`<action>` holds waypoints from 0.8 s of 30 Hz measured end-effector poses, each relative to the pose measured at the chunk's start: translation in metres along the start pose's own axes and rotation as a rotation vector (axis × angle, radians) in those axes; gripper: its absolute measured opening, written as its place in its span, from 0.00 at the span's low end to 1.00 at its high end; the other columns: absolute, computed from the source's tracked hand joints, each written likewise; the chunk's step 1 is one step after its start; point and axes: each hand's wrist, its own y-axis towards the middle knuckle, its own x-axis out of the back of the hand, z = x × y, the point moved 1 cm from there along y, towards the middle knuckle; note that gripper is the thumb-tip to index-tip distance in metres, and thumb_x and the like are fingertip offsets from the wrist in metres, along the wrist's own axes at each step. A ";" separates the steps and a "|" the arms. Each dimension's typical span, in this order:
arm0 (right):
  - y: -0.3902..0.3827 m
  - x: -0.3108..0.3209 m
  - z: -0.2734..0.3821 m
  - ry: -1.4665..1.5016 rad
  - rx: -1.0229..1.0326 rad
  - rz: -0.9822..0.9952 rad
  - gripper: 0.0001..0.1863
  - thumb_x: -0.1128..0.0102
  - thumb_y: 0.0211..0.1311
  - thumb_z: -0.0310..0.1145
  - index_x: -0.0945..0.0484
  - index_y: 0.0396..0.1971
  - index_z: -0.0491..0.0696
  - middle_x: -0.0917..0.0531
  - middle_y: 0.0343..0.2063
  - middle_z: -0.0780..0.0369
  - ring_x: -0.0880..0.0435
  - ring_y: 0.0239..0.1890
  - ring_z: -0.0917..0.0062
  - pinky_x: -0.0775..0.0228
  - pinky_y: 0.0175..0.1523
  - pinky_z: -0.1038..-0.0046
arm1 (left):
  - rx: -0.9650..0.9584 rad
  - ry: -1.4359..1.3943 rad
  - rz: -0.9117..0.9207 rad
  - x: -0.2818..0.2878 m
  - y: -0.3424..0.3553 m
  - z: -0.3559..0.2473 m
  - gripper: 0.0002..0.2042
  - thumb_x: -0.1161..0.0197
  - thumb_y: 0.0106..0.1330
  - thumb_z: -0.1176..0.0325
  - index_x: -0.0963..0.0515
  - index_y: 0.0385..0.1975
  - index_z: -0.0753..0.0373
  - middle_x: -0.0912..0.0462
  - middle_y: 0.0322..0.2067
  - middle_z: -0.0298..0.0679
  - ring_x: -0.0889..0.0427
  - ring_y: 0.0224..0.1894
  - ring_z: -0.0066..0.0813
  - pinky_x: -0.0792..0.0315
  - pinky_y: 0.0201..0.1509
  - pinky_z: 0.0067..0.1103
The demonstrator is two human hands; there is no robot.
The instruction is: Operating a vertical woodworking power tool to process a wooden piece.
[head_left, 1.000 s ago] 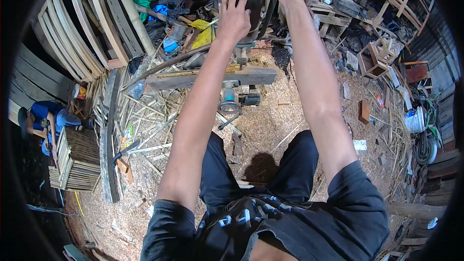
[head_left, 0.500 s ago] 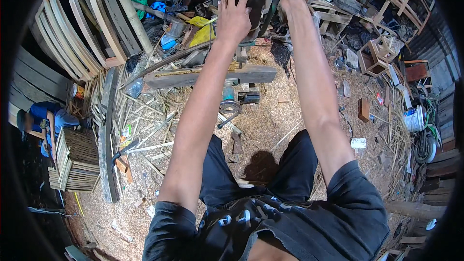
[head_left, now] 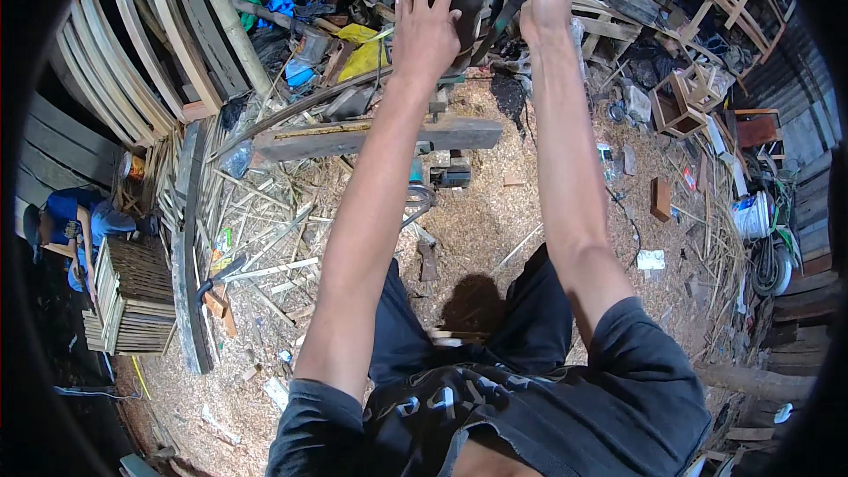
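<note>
L hand (head_left: 426,40): fingers spread, laid over near side and top rim of dark cylindrical housing (head_left: 473,2) w/ perforated top; prob. to steady it, as palm presses rather than grips. R hand (head_left: 548,9): closed round black grip of dark blade-like tool (head_left: 505,22). Hands apart, tool angled down-left btwn them, alongside housing's R side; contact w/ housing can't be confirmed. Grip at handle end presumably keeps fingers off blade.

Below: timber beam (head_left: 464,133) lies crosswise, partly behind L forearm; teal vise-like fixture (head_left: 415,173) just beneath, poss. its support. Shavings cover floor.

Further L: knife (head_left: 207,286) rests across grey plank (head_left: 187,252), apparently parked within reach. Co-worker (head_left: 66,216) sits next to slat stack (head_left: 132,283). Curved wooden frames (head_left: 168,35) lean upright, seemingly to save floor space.
</note>
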 end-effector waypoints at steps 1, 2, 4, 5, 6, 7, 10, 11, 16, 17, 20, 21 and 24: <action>-0.002 0.000 0.000 -0.014 0.046 0.049 0.15 0.51 0.70 0.39 0.25 0.24 0.49 0.28 0.20 0.70 0.30 0.21 0.85 0.39 0.29 0.81 | -0.003 -0.011 -0.017 -0.001 0.000 0.000 0.29 0.38 0.61 0.74 0.37 0.63 0.50 0.43 0.64 0.50 0.47 0.68 0.57 0.44 0.70 0.41; -0.007 0.001 0.000 -0.025 0.085 0.088 0.17 0.53 0.72 0.42 0.25 0.25 0.48 0.28 0.19 0.70 0.30 0.22 0.85 0.40 0.30 0.81 | -0.004 -0.011 -0.017 -0.001 -0.002 0.000 0.29 0.38 0.61 0.73 0.36 0.63 0.50 0.43 0.64 0.50 0.47 0.68 0.57 0.44 0.70 0.42; -0.014 0.002 0.001 0.012 0.100 0.103 0.15 0.47 0.69 0.42 0.25 0.26 0.47 0.27 0.22 0.68 0.29 0.24 0.82 0.37 0.33 0.79 | -0.013 -0.011 -0.025 -0.002 -0.001 0.000 0.28 0.38 0.61 0.73 0.36 0.63 0.50 0.42 0.64 0.50 0.47 0.68 0.57 0.44 0.70 0.42; -0.020 0.005 0.001 0.045 0.076 0.059 0.14 0.42 0.65 0.42 0.25 0.28 0.46 0.26 0.24 0.67 0.28 0.27 0.79 0.34 0.35 0.76 | -0.006 -0.024 -0.016 -0.002 -0.002 0.001 0.28 0.38 0.61 0.73 0.36 0.62 0.50 0.42 0.64 0.49 0.47 0.68 0.56 0.44 0.70 0.42; -0.026 0.006 0.002 0.048 0.114 0.112 0.14 0.42 0.65 0.42 0.25 0.28 0.46 0.26 0.24 0.67 0.28 0.27 0.79 0.34 0.35 0.76 | 0.012 -0.029 0.007 -0.002 -0.001 0.001 0.27 0.38 0.62 0.72 0.36 0.62 0.50 0.42 0.64 0.49 0.47 0.68 0.56 0.44 0.70 0.42; -0.034 0.007 0.002 0.063 0.110 0.079 0.11 0.45 0.65 0.35 0.25 0.25 0.45 0.26 0.23 0.66 0.29 0.28 0.81 0.37 0.37 0.77 | 0.001 -0.038 -0.010 -0.002 -0.002 0.001 0.27 0.38 0.62 0.72 0.36 0.62 0.50 0.42 0.64 0.49 0.47 0.68 0.56 0.44 0.70 0.42; -0.052 0.010 0.003 0.080 0.113 0.054 0.11 0.47 0.64 0.30 0.25 0.22 0.45 0.26 0.22 0.67 0.31 0.29 0.82 0.41 0.37 0.78 | -0.016 -0.047 -0.013 0.000 -0.002 0.000 0.27 0.38 0.62 0.71 0.36 0.62 0.50 0.42 0.64 0.49 0.48 0.69 0.55 0.44 0.71 0.41; -0.056 0.010 0.003 0.076 0.126 0.051 0.12 0.47 0.64 0.31 0.26 0.21 0.45 0.27 0.22 0.67 0.31 0.28 0.82 0.41 0.37 0.78 | -0.027 -0.046 -0.014 0.001 -0.002 -0.001 0.27 0.39 0.63 0.71 0.36 0.62 0.50 0.42 0.64 0.48 0.48 0.69 0.55 0.45 0.71 0.41; -0.086 0.022 -0.001 0.053 0.142 0.087 0.12 0.46 0.63 0.33 0.28 0.21 0.44 0.29 0.22 0.66 0.33 0.29 0.81 0.43 0.38 0.76 | -0.051 -0.043 -0.026 0.001 -0.002 -0.001 0.26 0.39 0.63 0.71 0.35 0.62 0.50 0.42 0.64 0.48 0.48 0.69 0.54 0.45 0.71 0.40; -0.091 0.024 -0.003 0.060 0.143 0.100 0.12 0.46 0.63 0.33 0.28 0.21 0.44 0.29 0.22 0.66 0.33 0.29 0.81 0.43 0.38 0.76 | -0.048 -0.039 -0.025 0.001 -0.003 -0.002 0.26 0.39 0.63 0.70 0.35 0.62 0.50 0.42 0.64 0.48 0.48 0.69 0.54 0.45 0.71 0.40; -0.102 0.031 -0.005 0.081 0.159 0.137 0.12 0.47 0.64 0.33 0.28 0.22 0.45 0.29 0.22 0.66 0.33 0.29 0.81 0.43 0.39 0.76 | -0.048 -0.028 -0.025 -0.002 -0.003 0.001 0.26 0.38 0.63 0.70 0.35 0.62 0.50 0.42 0.64 0.48 0.48 0.69 0.53 0.45 0.71 0.40; -0.109 0.033 -0.006 0.076 0.150 0.133 0.12 0.47 0.64 0.33 0.28 0.22 0.45 0.29 0.22 0.66 0.33 0.29 0.81 0.43 0.39 0.76 | -0.046 -0.025 -0.021 -0.003 -0.006 0.001 0.26 0.38 0.63 0.70 0.35 0.62 0.50 0.42 0.64 0.48 0.48 0.69 0.53 0.45 0.71 0.40; -0.114 0.033 -0.005 0.084 0.187 0.162 0.11 0.48 0.65 0.32 0.29 0.22 0.45 0.29 0.23 0.66 0.34 0.29 0.81 0.43 0.39 0.76 | 0.011 -0.028 0.017 -0.005 -0.008 0.004 0.26 0.38 0.63 0.70 0.35 0.61 0.50 0.42 0.64 0.47 0.48 0.69 0.53 0.45 0.71 0.40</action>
